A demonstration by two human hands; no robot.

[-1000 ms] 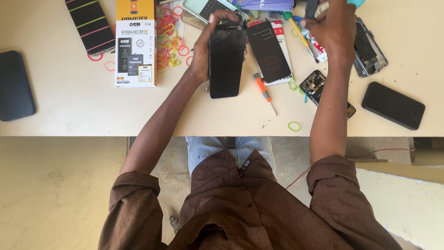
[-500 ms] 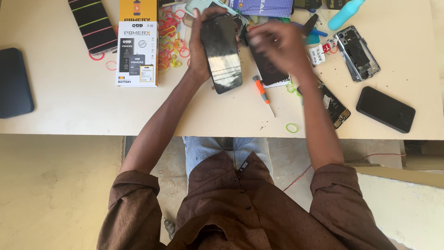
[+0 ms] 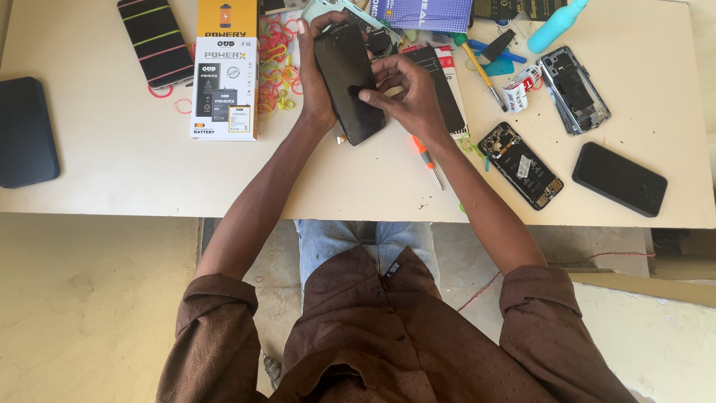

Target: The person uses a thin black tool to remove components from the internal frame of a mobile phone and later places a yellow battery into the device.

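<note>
From the head camera, a white box (image 3: 224, 88) with a dark picture of a battery on its front lies flat on the pale table (image 3: 112, 172), left of the hands, its long side running away from the person; an orange box (image 3: 227, 16) lies just beyond it, touching its far end. A blue printed packet (image 3: 425, 13) lies at the far edge. The black phone screen (image 3: 349, 82) is held above the table near its far middle, glass up, its long axis running away from the person and tilted slightly, with the near end leaning right. The left hand (image 3: 317, 75) grips its left edge, fingers curled around the far end. The right hand (image 3: 406, 93) rests on the right edge, fingers pinched narrowly on the glass. Coloured rubber bands (image 3: 274, 63) lie scattered just left of the left hand. An orange-handled screwdriver (image 3: 426, 158) lies near the right wrist. An opened phone (image 3: 520, 164), another opened phone (image 3: 574, 88) and a black phone (image 3: 620, 178) lie to the right, well apart from the hands.
</note>
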